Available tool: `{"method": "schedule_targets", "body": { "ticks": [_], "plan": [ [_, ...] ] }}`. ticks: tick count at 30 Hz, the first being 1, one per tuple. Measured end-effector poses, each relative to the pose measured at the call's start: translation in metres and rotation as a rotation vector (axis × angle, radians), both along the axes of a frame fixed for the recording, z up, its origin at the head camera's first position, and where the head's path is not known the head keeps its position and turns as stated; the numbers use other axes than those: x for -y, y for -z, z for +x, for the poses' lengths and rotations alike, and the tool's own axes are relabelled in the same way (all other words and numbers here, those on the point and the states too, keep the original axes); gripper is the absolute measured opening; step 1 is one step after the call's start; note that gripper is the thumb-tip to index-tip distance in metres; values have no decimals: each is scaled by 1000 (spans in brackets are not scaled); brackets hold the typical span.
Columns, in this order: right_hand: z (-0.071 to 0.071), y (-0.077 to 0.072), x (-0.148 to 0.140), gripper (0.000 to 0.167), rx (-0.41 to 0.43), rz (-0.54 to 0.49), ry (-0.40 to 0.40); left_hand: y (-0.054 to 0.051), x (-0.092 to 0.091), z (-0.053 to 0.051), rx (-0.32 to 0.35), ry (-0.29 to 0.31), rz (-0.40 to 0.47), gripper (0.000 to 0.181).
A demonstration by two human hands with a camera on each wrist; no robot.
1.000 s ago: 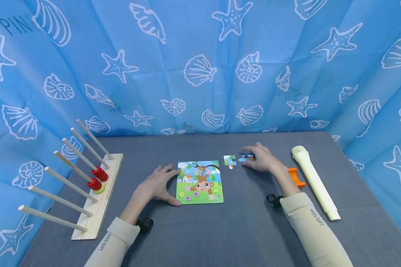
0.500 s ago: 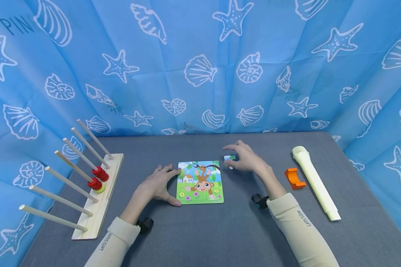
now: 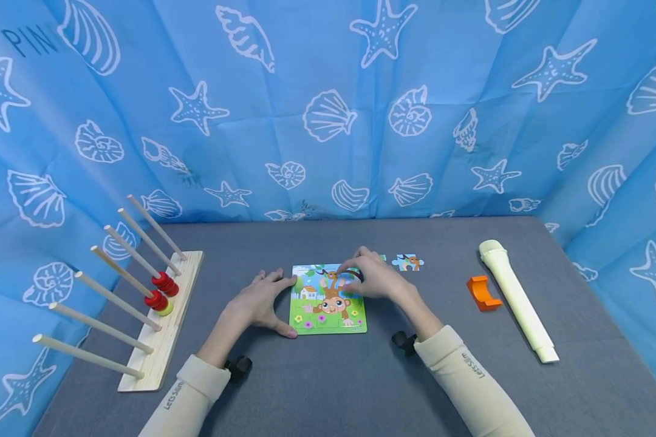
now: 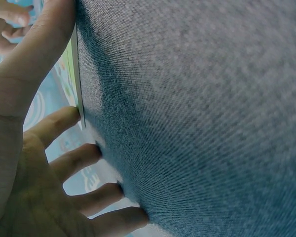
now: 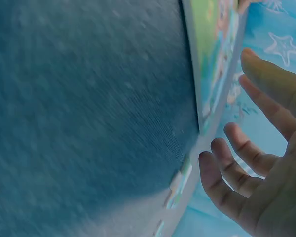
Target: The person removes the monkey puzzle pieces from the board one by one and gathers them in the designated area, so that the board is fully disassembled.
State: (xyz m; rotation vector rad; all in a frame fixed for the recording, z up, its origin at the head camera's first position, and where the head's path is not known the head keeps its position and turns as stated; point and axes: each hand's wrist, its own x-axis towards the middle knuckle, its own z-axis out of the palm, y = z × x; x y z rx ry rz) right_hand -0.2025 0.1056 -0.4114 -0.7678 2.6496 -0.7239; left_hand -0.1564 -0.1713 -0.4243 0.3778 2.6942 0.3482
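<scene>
A square jigsaw puzzle (image 3: 319,318) with a monkey picture lies flat on the table; its edge shows in the left wrist view beside the thumb. My left hand (image 3: 258,301) touches its left side, thumb at the near corner and index finger higher up, the other fingertips on the cloth. Above the puzzle's upper right part hovers my right hand (image 3: 379,276), fingers loosely bent and apart with nothing visible between them. One loose puzzle piece (image 3: 407,263) lies to the right, and another piece (image 3: 383,257) is mostly hidden behind that hand.
On the left stands a wooden peg rack (image 3: 166,337) with red and yellow rings (image 3: 164,284) on its pegs. An orange curved block (image 3: 483,294) and a cream toy microphone (image 3: 516,297) lie at the right. A blue shell-print curtain (image 3: 284,139) hangs behind the grey table.
My right hand has left the farther loose piece, passed left over the nearer one and come above the puzzle's right side. My left hand has stayed in place.
</scene>
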Motion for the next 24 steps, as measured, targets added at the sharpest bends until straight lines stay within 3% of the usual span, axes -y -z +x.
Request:
{"method": "schedule_targets", "body": {
  "ticks": [10, 24],
  "plan": [
    [4, 7, 11, 38, 24, 94, 12, 2, 1, -1, -5, 3, -3, 115],
    [5, 7, 14, 35, 22, 93, 30, 2, 0, -1, -5, -1, -4, 115]
  ]
}}
